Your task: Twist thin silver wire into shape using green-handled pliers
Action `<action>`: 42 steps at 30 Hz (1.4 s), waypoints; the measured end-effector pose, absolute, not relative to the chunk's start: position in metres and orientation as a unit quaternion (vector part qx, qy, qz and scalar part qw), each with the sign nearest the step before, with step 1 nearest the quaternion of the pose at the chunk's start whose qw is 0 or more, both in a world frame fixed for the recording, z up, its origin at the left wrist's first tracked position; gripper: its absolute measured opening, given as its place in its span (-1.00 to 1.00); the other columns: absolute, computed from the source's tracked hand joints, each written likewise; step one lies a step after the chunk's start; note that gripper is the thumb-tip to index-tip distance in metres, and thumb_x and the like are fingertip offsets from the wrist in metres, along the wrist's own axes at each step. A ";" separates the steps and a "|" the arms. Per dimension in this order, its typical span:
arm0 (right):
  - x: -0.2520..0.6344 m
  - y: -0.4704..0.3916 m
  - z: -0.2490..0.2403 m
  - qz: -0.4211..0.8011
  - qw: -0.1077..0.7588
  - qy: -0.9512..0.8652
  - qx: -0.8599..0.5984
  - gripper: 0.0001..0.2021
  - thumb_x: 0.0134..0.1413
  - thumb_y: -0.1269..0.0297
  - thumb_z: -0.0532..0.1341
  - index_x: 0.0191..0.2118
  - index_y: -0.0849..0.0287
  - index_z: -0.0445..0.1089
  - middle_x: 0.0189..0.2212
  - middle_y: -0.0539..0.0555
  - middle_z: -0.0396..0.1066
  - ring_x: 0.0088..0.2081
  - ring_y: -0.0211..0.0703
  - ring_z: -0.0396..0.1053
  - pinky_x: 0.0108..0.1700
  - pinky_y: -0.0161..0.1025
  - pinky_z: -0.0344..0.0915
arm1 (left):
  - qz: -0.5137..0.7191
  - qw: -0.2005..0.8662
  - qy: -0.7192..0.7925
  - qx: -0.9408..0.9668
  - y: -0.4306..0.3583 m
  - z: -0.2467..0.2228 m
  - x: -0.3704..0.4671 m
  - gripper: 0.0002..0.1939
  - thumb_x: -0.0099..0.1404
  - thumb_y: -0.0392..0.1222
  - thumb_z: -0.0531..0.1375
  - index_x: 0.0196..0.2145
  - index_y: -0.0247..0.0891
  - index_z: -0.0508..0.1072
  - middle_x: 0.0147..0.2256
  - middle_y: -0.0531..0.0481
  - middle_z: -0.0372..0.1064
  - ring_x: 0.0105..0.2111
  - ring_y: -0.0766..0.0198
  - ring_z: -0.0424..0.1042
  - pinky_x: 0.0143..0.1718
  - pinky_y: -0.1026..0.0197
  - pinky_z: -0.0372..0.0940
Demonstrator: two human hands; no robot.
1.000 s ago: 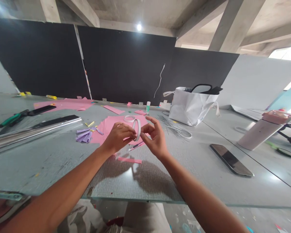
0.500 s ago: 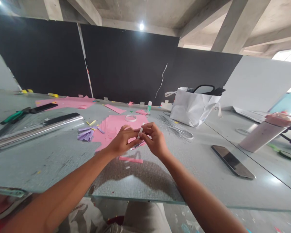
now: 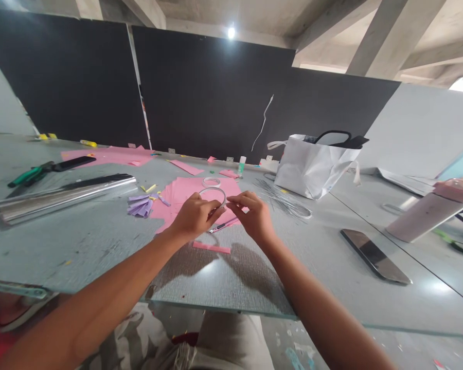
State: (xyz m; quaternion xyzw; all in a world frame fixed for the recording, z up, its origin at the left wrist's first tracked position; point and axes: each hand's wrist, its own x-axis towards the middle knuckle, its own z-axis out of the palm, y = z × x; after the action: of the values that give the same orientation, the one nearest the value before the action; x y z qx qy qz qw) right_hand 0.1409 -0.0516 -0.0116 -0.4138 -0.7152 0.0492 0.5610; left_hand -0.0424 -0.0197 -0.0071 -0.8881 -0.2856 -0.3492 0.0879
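Over the table [image 3: 312,277], between its near and far edges, the left hand [image 3: 195,218] pinches 1 white ring [image 3: 213,188] by the rim, while the right hand [image 3: 256,216] beside it has fingertips nearly together, any hold unclear.

Left hand [image 3: 196,216] holding white ring [image 3: 223,194]

The ring is showing against pink paper [image 3: 183,192]; the right hand [image 3: 255,215] is hovering close by its edge. A phone [image 3: 375,256] is lying on the bench [image 3: 316,285], near a pink bottle [image 3: 424,216].
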 end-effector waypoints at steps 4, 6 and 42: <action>0.137 -0.050 -0.012 0.126 0.561 -0.684 -0.449 -0.89 0.01 0.20 0.29 -0.43 0.10 0.50 -0.46 0.04 0.42 -0.40 -0.17 0.32 -0.29 -0.16 0.33 | -0.348 0.100 -0.296 -0.884 -0.020 -0.006 -0.039 -0.61 0.41 -0.06 -0.01 -0.52 -0.24 0.36 -0.64 0.07 0.31 -0.60 0.31 0.23 -0.28 0.14 0.07; 0.134 -0.048 -0.012 0.230 0.570 -0.649 -0.448 -0.82 0.00 0.13 0.28 -0.44 0.14 0.46 -0.50 0.01 0.39 -0.44 -0.21 0.32 -0.30 -0.17 0.34 | -0.358 0.095 -0.296 -0.880 -0.021 -0.004 -0.038 -0.60 0.40 -0.08 0.00 -0.57 -0.24 0.32 -0.64 0.07 0.29 -0.58 0.31 0.22 -0.27 0.15 0.08; 0.164 -0.046 -0.013 0.224 0.464 -0.759 -0.399 -0.67 0.06 0.39 0.17 -0.01 0.10 0.38 -0.19 0.11 0.45 -0.19 -0.16 0.42 -0.16 -0.15 0.39 | -0.223 -0.254 -0.277 -0.899 -0.030 -0.006 -0.044 -0.75 0.30 -0.03 0.12 -0.43 -0.23 0.37 -0.49 0.07 0.30 -0.53 0.34 0.22 -0.47 0.26 0.08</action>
State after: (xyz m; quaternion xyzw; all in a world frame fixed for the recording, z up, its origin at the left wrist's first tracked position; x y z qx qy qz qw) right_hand 0.1642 -0.0462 -0.0129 -0.3986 -0.7588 0.2239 0.4639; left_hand -0.0441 -0.0303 -0.0059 -0.8995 -0.2770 -0.2231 -0.2538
